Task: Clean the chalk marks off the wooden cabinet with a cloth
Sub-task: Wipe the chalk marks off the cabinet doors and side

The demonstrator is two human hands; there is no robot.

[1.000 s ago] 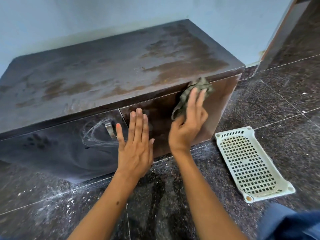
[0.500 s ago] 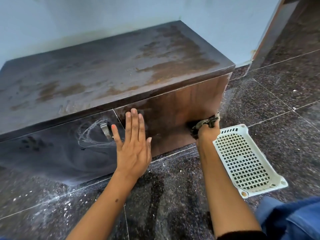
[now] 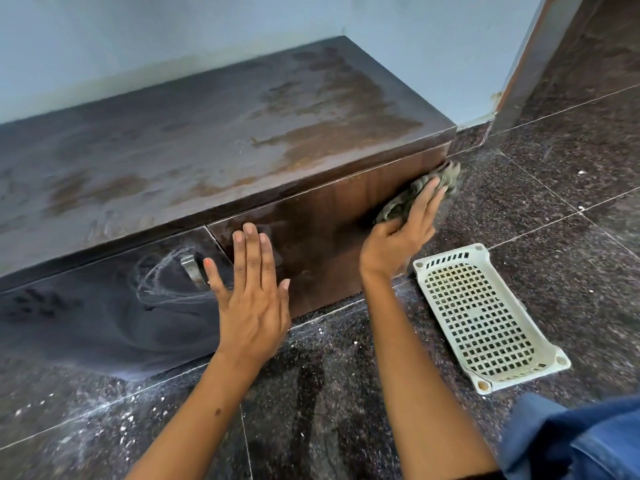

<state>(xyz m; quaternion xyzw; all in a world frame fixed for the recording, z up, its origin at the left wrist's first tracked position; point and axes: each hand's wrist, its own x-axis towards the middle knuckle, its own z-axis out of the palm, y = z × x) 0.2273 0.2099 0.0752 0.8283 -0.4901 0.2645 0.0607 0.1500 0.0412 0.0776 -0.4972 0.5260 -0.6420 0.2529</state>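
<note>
cabinet: low dark wooden cabinet [image 3: 214, 133] against the pale wall [image 3: 415, 43], standing on the floor [image 3: 571, 202]; its top is dusty with brownish patches.
right door: brown wood-grain front [image 3: 329, 230], looks mostly wiped, faint haze near its upper left.
left door: darker front [image 3: 86, 313] with a metal handle [image 3: 190, 270] near its right edge.
chalk marks: white scribbled loops [image 3: 162, 275] on the left door, around and left of the handle; smudgy dark prints farther left; whitish haze along the door's bottom.
cloth: crumpled grey-green cloth [image 3: 422, 192] at the far right edge of the right door, just under the cabinet's top lip.
my right hand: right hand [image 3: 398, 237] pressing the cloth onto the door front; fingers long over the cloth, thumb tucked round its lower end, so my grip here is holding the cloth.
my left hand: left hand [image 3: 252, 299] flat on the cabinet front near the seam between the two doors, fingers straight and together, thumb out toward the handle; grip wide, holding nothing.
basket: white plastic perforated basket [image 3: 485, 317] lying on the floor to the right of my right arm, near the cabinet's right corner, apart from the cloth.
floor: dark speckled tiles with white dust and crumbs in front of the left door [image 3: 104, 427].
clothing: blue fabric [image 3: 581, 441] at lower right.
</note>
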